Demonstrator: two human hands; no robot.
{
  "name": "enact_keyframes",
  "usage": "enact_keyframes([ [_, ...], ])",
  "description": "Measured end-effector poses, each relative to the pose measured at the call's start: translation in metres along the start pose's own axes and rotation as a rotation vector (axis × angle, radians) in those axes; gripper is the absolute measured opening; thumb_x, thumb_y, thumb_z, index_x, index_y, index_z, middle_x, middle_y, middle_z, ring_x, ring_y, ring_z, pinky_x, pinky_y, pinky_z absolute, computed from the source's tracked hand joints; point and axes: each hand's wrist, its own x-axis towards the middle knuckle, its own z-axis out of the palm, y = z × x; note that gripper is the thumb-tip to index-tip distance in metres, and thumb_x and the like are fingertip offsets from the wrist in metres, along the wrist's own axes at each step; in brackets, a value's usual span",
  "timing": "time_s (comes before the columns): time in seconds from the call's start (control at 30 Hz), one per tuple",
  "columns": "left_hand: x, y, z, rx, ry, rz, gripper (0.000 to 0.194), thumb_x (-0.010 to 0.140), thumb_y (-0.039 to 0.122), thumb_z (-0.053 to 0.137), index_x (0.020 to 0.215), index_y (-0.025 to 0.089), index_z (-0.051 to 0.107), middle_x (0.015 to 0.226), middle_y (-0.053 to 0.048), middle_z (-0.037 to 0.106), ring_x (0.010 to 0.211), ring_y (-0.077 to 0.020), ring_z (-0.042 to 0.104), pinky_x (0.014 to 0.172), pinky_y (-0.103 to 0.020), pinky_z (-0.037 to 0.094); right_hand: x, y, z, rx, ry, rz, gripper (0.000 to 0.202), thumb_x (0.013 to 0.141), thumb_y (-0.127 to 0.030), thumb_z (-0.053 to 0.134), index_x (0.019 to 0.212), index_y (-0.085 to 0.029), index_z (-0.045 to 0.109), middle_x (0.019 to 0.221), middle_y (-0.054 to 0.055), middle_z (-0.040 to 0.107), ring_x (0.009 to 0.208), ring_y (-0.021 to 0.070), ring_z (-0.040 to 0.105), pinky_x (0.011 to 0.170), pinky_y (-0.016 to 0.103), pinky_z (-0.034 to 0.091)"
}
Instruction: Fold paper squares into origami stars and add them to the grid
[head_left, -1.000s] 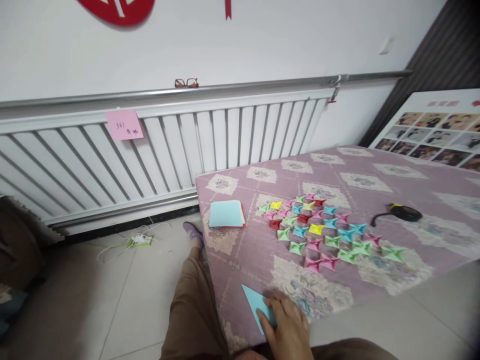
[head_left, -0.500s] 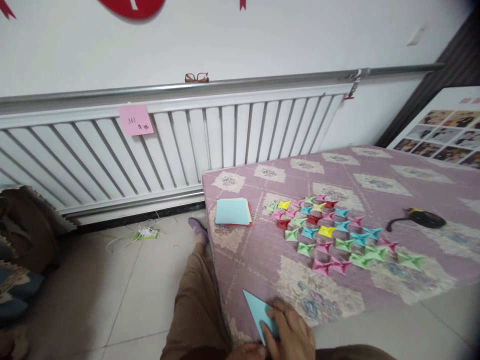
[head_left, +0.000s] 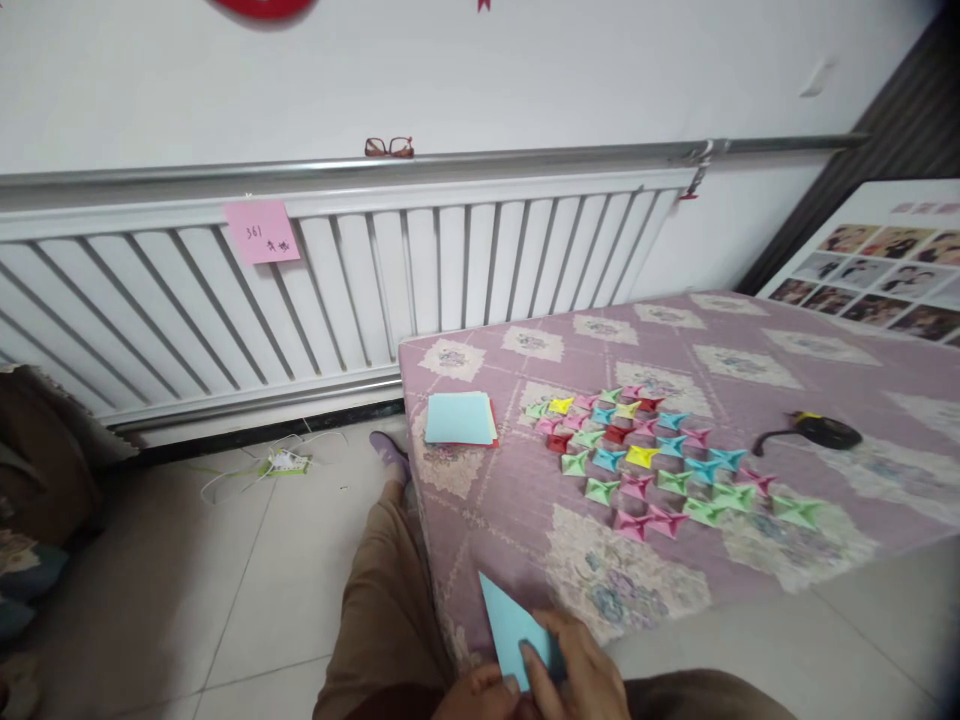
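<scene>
1. While my right hand point(head_left: 589, 665) pinches the pale-blue triangular folded paper point(head_left: 504, 622), my left hand point(head_left: 480, 694) apparently grips its lower corner
2. It's over the purple floral cloth's point(head_left: 517, 545) near edge
3. Light, easily creased, I'd judge; best held by edges

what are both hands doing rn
left hand: fingers closed on the lower edge of the blue paper
right hand: pinching the same paper, thumb on top

So the paper stack point(head_left: 459, 420) sits left of the folded pieces point(head_left: 641, 457) on the worktop point(head_left: 517, 520), radiator point(head_left: 450, 262) behind, glasses point(head_left: 389, 148) up on the pipe point(head_left: 525, 158).
</scene>
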Motion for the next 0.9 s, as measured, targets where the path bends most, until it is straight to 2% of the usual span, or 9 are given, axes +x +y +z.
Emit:
enact_keyframes([
  [0.03, -0.003, 0.004, 0.002, -0.003, -0.032, 0.009, 0.071, 0.061, 0.068, 0.068, 0.099, 0.009, 0.063, 0.081, -0.012, 0.068, 0.072, -0.023, 0.065, 0.071, -0.035, 0.047, 0.002, -0.002, -0.006, 0.041, -0.006, 0.05, 0.031, 0.084, -0.04, 0.055, 0.11, -0.023, 0.059, 0.105, 0.007, 0.067, 0.097, 0.0236, 0.064, 0.083, 0.036, 0.051],
  [0.07, -0.007, 0.008, 0.005, 0.008, -0.014, 0.015, 0.071, 0.061, 0.07, 0.066, 0.099, 0.01, 0.062, 0.083, -0.013, 0.068, 0.069, -0.021, 0.064, 0.068, -0.033, 0.046, 0.004, -0.003, -0.013, 0.092, -0.011, 0.085, 0.034, 0.083, -0.04, 0.056, 0.112, -0.022, 0.059, 0.105, 0.008, 0.067, 0.097, 0.0233, 0.064, 0.082, 0.035, 0.052],
  [0.17, -0.018, 0.024, 0.012, 0.153, 0.025, -0.028, 0.062, 0.065, 0.067, 0.063, 0.093, 0.011, 0.063, 0.089, -0.013, 0.067, 0.065, -0.0163, 0.062, 0.059, -0.027, 0.042, 0.01, -0.01, -0.029, 0.252, -0.068, 0.207, 0.036, 0.081, -0.042, 0.058, 0.11, -0.021, 0.061, 0.102, 0.007, 0.068, 0.093, 0.0226, 0.065, 0.08, 0.031, 0.051],
  [0.27, -0.023, 0.032, 0.014, 0.308, 0.014, 0.002, 0.051, 0.073, 0.059, 0.057, 0.088, 0.011, 0.064, 0.083, -0.011, 0.067, 0.064, -0.0145, 0.059, 0.057, -0.024, 0.04, 0.012, -0.021, -0.038, 0.476, -0.215, 0.313, 0.027, 0.084, -0.045, 0.053, 0.089, -0.022, 0.065, 0.082, 0.003, 0.068, 0.076, 0.0192, 0.064, 0.07, 0.027, 0.05],
  [0.33, -0.022, 0.033, 0.011, 0.367, 0.003, 0.036, 0.045, 0.078, 0.054, 0.052, 0.085, 0.011, 0.066, 0.076, -0.008, 0.066, 0.06, -0.0133, 0.056, 0.056, -0.024, 0.04, 0.012, -0.028, -0.039, 0.602, -0.283, 0.369, 0.034, 0.086, -0.048, 0.049, 0.073, -0.021, 0.062, 0.067, 0.001, 0.063, 0.066, 0.017, 0.06, 0.064, 0.025, 0.048],
  [0.47, -0.018, 0.038, 0.005, 0.401, 0.112, 0.142, 0.033, 0.075, 0.044, 0.058, 0.081, 0.012, 0.065, 0.06, 0.0, 0.057, 0.05, -0.0097, 0.047, 0.052, -0.022, 0.035, 0.011, -0.034, -0.037, 0.633, -0.24, 0.427, 0.037, 0.085, -0.051, 0.049, 0.069, -0.02, 0.059, 0.064, -0.001, 0.058, 0.064, 0.0156, 0.055, 0.061, 0.023, 0.044],
  [0.57, -0.017, 0.044, 0.005, 0.35, 0.183, 0.159, 0.027, 0.07, 0.04, 0.063, 0.078, 0.014, 0.062, 0.051, 0.005, 0.05, 0.043, -0.0075, 0.04, 0.046, -0.021, 0.029, 0.011, -0.036, -0.035, 0.572, -0.186, 0.411, 0.035, 0.085, -0.05, 0.05, 0.069, -0.02, 0.058, 0.066, 0.0, 0.057, 0.064, 0.0154, 0.053, 0.061, 0.023, 0.042],
  [0.73, -0.013, 0.048, 0.014, 0.163, 0.199, 0.104, 0.033, 0.066, 0.045, 0.067, 0.076, 0.016, 0.057, 0.045, 0.006, 0.048, 0.038, -0.0074, 0.038, 0.044, -0.021, 0.028, 0.013, -0.045, -0.036, 0.524, -0.141, 0.334, 0.033, 0.089, -0.045, 0.047, 0.071, -0.021, 0.06, 0.072, 0.002, 0.06, 0.071, 0.0165, 0.056, 0.068, 0.024, 0.042],
  [0.9, -0.017, 0.054, 0.02, -0.113, 0.107, 0.127, 0.037, 0.063, 0.044, 0.077, 0.078, 0.015, 0.057, 0.06, 0.002, 0.057, 0.051, -0.0076, 0.048, 0.053, -0.021, 0.036, 0.019, -0.055, -0.046, 0.601, -0.25, 0.287, 0.029, 0.089, -0.041, 0.049, 0.072, -0.021, 0.061, 0.074, 0.002, 0.062, 0.075, 0.0167, 0.057, 0.071, 0.025, 0.042],
])
